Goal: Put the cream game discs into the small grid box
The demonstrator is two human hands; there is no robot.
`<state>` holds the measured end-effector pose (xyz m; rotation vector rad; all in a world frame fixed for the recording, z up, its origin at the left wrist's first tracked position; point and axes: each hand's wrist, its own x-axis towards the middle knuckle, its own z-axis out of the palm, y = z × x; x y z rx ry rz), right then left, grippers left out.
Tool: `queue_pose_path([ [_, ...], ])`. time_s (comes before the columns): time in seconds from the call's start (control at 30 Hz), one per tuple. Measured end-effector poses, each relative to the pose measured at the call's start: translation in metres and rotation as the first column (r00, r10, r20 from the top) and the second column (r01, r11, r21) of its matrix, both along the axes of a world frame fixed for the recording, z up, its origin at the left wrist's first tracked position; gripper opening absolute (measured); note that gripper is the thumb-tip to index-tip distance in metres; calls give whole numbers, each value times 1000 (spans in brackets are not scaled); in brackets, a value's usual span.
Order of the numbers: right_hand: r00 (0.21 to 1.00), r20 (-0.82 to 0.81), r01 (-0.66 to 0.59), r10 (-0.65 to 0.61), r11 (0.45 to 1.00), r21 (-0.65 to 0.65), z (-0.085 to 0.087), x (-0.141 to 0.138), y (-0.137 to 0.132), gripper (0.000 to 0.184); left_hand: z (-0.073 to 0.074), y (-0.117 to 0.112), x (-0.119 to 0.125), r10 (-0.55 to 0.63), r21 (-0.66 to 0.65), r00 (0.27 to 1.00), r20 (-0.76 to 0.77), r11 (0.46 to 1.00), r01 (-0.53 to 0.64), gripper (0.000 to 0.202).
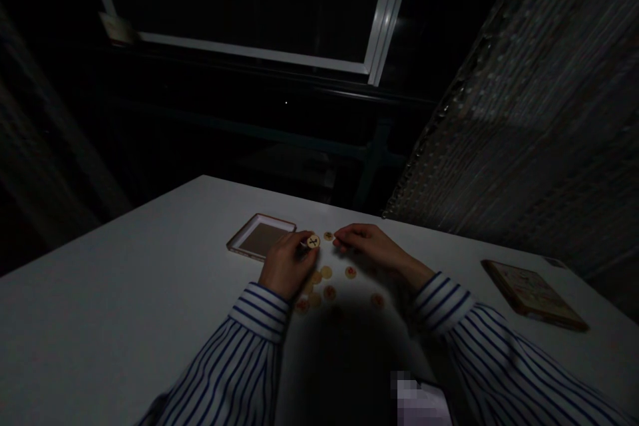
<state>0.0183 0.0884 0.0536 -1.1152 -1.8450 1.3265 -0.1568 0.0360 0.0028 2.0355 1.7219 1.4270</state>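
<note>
My left hand (287, 263) is closed around a round wooden Chinese chess piece (313, 241) with a dark character on its face, held between thumb and fingers. Another dark-marked Chinese chess piece (328, 236) is at the fingertips of my right hand (367, 245), whose thumb and forefinger are pinched together. Below the hands, several similar discs lie on the white table, among them a red-marked one (350, 272) and a plain-faced one (326, 271). My left hand and sleeve partly cover the cluster on the left.
An open shallow box (249, 251) stands just beyond my left hand. To the far right lies a patterned flat box or lid (536, 294). A pixelated, phone-like object (422, 403) is at the bottom edge. Bead-like curtains (519, 120) hang at the right, past the white table (124, 293).
</note>
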Motion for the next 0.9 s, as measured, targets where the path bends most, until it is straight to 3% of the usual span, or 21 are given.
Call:
queue_pose_path([
  [0.13, 998, 10, 54, -54, 997, -47, 1, 18, -9, 25, 2, -4, 3, 15, 6, 999, 44, 1000, -15, 23],
  [0.33, 999, -40, 32, -35, 997, -68, -6, 50, -22, 30, 1, -13, 21, 4, -24, 992, 130, 1000, -1, 26],
  [0.7, 998, -43, 44, -42, 998, 50, 14, 90, -47, 27, 15, -32, 60, -92, -86, 973, 210, 990, 112, 25],
  [0.9, 997, -14, 76, -75, 992, 103, 15, 101, -55, 29, 17, -36, 78, -135, -131, 955, 264, 976, 175, 22],
])
